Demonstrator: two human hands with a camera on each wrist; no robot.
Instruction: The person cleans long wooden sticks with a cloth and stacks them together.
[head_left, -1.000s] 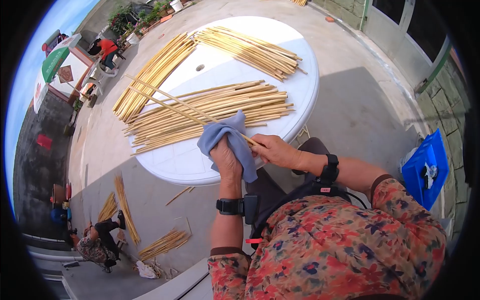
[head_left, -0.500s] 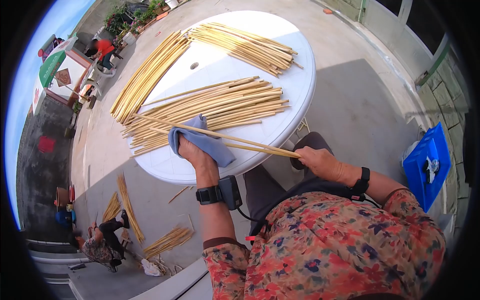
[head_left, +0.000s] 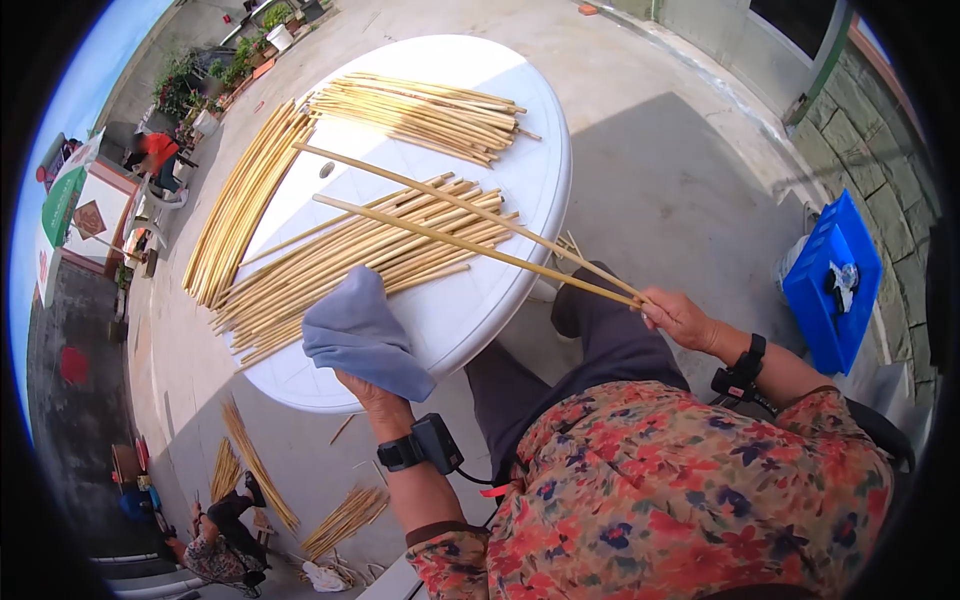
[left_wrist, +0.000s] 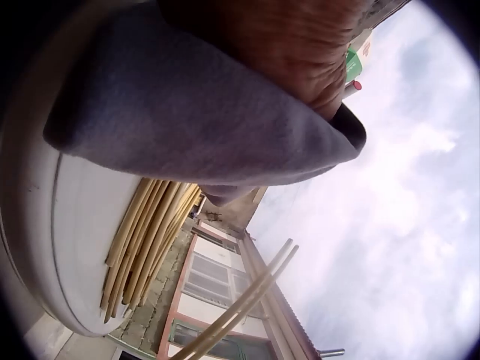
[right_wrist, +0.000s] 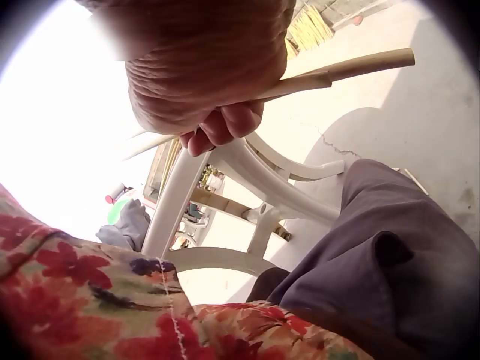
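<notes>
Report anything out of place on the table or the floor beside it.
A lone stick lies on the floor by the table, away from the floor piles. In the table's far pile, one stick end juts past its neighbours. No spill shows.

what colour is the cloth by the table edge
The cloth is a plain greyish blue, seen best in the head view.

head view looks down, close left wrist view skyward, close right lapward, first two sharing cloth (head_left: 360, 335).
</notes>
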